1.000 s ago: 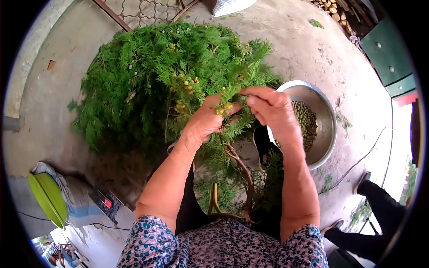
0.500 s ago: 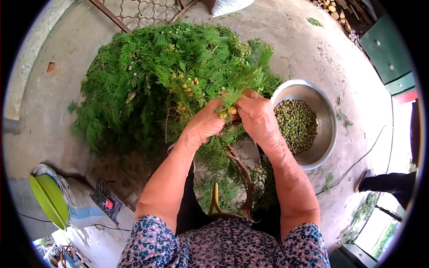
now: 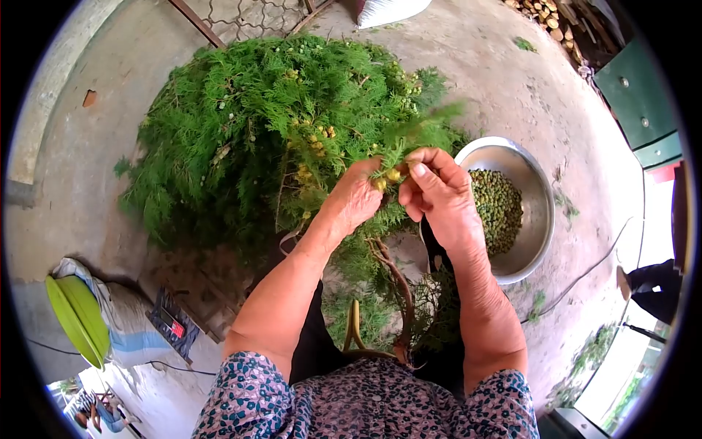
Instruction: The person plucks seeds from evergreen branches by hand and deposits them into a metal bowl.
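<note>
My left hand [image 3: 358, 199] is closed around a leafy green sprig [image 3: 420, 132] that bears yellowish cones [image 3: 387, 180]. Just right of those cones, my right hand [image 3: 444, 192] has its thumb and forefinger pinched together at the sprig; whatever may lie between the fingertips is too small to make out. Beneath and beyond both hands spreads a large heap of green branches [image 3: 241, 117], with more yellow cones among the leaves. A metal bowl [image 3: 537, 219] stands right of my right hand, with many small green cones [image 3: 497, 208] in it.
A bare brown stem [image 3: 398, 282] runs down between my legs. At lower left are a lime-green basin [image 3: 77, 318] and a grey sack [image 3: 131, 314]. A green cabinet [image 3: 636, 95] and stacked firewood [image 3: 552, 18] stand at upper right. Another person's leg [image 3: 654, 289] shows at the right edge.
My right hand came in to the cones beside my left hand, then drew slightly back to the right. The sprig's tip now leans right. The other person's legs have moved toward the right edge.
</note>
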`<state>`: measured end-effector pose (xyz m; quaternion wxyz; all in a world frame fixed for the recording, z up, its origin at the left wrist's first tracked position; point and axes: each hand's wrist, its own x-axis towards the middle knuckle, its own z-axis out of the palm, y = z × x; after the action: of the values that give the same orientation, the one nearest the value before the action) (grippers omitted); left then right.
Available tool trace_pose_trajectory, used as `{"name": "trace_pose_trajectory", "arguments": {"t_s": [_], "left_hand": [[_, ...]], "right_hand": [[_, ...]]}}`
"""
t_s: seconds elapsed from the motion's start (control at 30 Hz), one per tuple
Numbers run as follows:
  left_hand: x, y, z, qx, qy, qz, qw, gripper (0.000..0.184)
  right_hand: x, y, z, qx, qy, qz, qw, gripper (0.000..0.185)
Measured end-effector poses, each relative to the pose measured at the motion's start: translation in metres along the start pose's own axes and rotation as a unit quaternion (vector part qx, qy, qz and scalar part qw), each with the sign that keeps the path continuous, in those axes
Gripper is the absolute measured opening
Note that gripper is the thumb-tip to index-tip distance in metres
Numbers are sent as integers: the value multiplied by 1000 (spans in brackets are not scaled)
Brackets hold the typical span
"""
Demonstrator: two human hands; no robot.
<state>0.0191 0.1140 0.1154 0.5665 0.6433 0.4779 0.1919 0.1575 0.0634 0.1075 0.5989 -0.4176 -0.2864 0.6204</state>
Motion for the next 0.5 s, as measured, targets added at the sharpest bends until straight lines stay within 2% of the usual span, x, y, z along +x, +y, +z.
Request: {"name": "trace_pose_trajectory", "arguments": {"t_s": [0.03, 0.07, 0.13, 0.2, 0.23, 0.27, 0.33, 0.37, 0.4, 0.43, 0.47, 0.5], "left_hand": [[5, -9, 0, -42, 0, -34, 999, 20], [10, -17, 0, -83, 2, -69, 994, 23], [3, -2, 0, -73, 25, -62, 995, 19], [13, -24, 5, -68, 35, -58, 995, 17], [35, -72, 11, 69, 95, 148, 982, 15], [34, -69, 15, 42, 96, 137, 985, 13], [33, -64, 21, -14, 100, 114, 988, 10], [43, -81, 26, -172, 50, 154, 972, 9], [34, -58, 24, -224, 40, 118, 967, 9], [25, -35, 23, -276, 33, 81, 957, 8], [26, -36, 22, -276, 33, 82, 957, 8], [27, -39, 22, -220, 38, 111, 968, 10]], "right_hand": [[0, -3, 2, 62, 10, 19, 998, 13], [1, -2, 2, 63, 8, 20, 998, 13], [1, -1, 0, 122, -13, 36, 992, 13], [1, 0, 3, 100, -4, 32, 994, 16], [1, 0, 3, -4, -17, 17, 1000, 18], [1, 1, 3, -108, -30, 1, 994, 20], [1, 8, 9, -285, 7, -108, 952, 19], [1, 11, 9, -334, 20, -161, 929, 18], [1, 12, 9, -380, 34, -214, 899, 17], [1, 11, 9, -380, 34, -214, 899, 17], [0, 10, 8, -439, 43, -244, 863, 16], [-1, 9, 8, -496, 52, -273, 823, 16]]}}
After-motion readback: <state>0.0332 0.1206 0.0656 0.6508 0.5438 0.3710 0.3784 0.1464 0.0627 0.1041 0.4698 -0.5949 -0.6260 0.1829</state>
